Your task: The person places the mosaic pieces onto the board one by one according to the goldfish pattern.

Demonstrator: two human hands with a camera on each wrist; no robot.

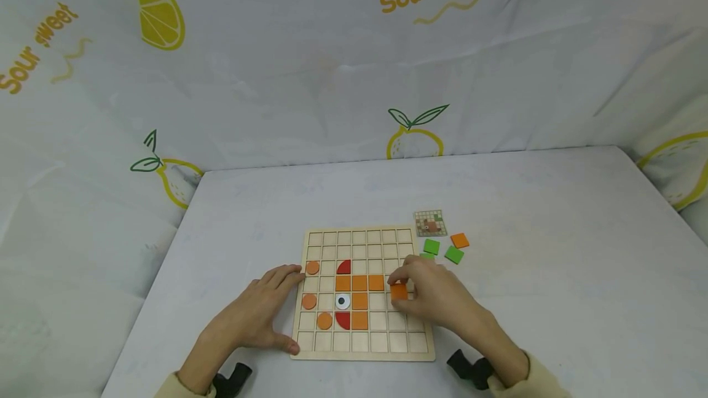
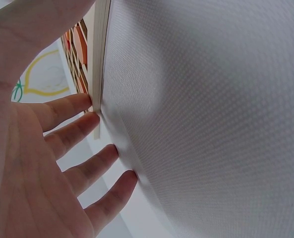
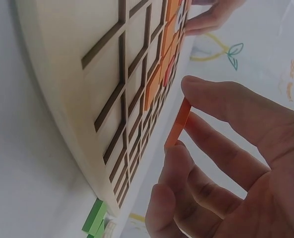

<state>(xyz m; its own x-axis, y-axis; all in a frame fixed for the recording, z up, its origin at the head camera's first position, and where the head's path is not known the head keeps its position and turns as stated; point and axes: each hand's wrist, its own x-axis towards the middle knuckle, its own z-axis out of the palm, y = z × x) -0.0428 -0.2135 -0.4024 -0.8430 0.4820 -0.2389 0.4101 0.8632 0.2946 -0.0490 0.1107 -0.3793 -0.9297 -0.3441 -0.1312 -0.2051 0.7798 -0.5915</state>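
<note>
A wooden grid board [image 1: 365, 341] lies on the table, with orange squares [image 1: 359, 301], orange discs [image 1: 324, 321], red quarter-circles [image 1: 343, 267] and a white eye piece [image 1: 343, 301] set in its cells. My left hand [image 1: 255, 311] rests along the board's left edge, thumb near the front corner, its fingers spread and nearly straight in the left wrist view. Between thumb and fingers, my right hand [image 1: 439, 292] pinches an orange square tile [image 3: 178, 124]. The right wrist view shows that tile raised over the board's right-hand cells.
Behind the board's right corner lies a small pattern card [image 1: 430, 223]. Green square tiles [image 1: 454, 255] and a loose orange tile [image 1: 460, 240] lie beside it, one green tile partly hidden by my right hand. A white cloth with lemon prints [image 1: 415, 140] hangs behind the table.
</note>
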